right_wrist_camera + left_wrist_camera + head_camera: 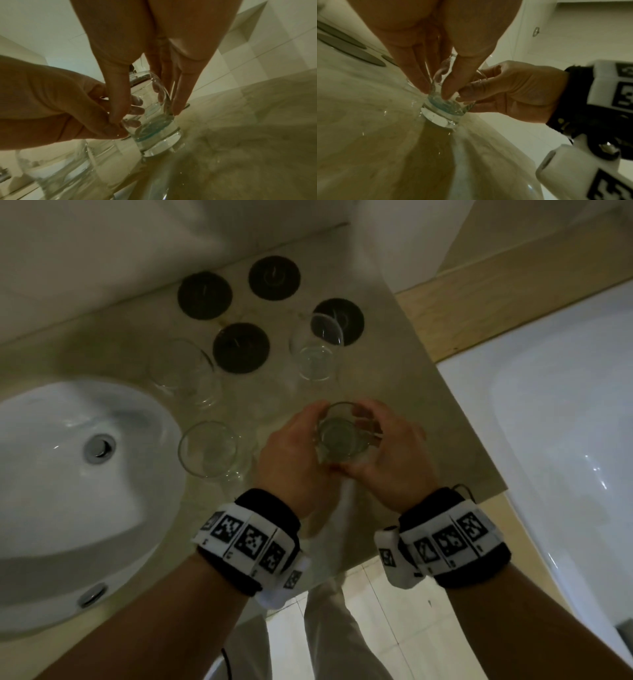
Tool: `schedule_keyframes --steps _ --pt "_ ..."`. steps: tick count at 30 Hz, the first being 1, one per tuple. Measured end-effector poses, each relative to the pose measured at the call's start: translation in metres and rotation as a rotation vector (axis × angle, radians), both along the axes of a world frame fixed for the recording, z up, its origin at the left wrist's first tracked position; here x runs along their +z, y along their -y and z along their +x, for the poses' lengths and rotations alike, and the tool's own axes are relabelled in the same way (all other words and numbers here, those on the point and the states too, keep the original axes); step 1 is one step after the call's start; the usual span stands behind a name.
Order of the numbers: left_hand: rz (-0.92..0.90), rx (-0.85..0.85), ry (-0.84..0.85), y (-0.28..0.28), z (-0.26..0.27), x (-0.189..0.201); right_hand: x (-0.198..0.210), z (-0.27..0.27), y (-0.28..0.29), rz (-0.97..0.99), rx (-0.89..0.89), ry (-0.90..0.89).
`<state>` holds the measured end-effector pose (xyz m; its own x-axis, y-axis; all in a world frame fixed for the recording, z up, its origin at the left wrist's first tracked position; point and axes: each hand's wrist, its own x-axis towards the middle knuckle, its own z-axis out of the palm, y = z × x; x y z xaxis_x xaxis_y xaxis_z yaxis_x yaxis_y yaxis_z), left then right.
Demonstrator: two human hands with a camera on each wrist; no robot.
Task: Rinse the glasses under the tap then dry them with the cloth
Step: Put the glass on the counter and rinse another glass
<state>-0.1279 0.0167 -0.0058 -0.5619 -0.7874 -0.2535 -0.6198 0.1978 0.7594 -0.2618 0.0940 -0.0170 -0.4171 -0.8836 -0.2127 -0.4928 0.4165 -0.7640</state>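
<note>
A clear tumbler (342,436) stands upright at the counter's near right. Both hands are round it. My left hand (291,446) grips its left side with curled fingers, and my right hand (394,453) wraps the right side. In the left wrist view the fingers (419,75) reach down the glass (443,108), whose thick base sits at the wet counter. The right wrist view shows my right hand (149,115) with thumb and fingers on either side of the glass (154,132). Three more glasses (209,450) (181,371) (315,350) stand behind. I see no cloth or tap.
The white basin (51,474) lies to the left. Several black round coasters (205,295) sit at the back of the beige counter (394,371). A white bathtub (548,440) borders the right, and the counter's front edge is just under my wrists.
</note>
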Motion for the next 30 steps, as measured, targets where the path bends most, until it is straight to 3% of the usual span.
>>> schedule_keyframes --steps 5,10,18,24,30 --pt "-0.078 -0.017 -0.144 -0.002 0.011 0.015 0.038 0.001 -0.009 -0.112 0.041 -0.025" --pt "-0.129 -0.028 -0.298 0.005 0.041 0.057 0.095 0.019 0.003 -0.179 0.165 -0.006" --pt "-0.223 0.217 -0.476 0.053 0.168 0.116 0.153 0.127 0.085 -0.329 0.409 0.117" --pt "-0.207 0.525 -0.471 0.084 0.297 0.094 0.134 0.26 0.16 -0.28 0.574 0.231" --pt "-0.049 0.774 -0.34 0.109 0.399 0.022 0.087 0.375 0.229 -0.161 0.537 0.306"
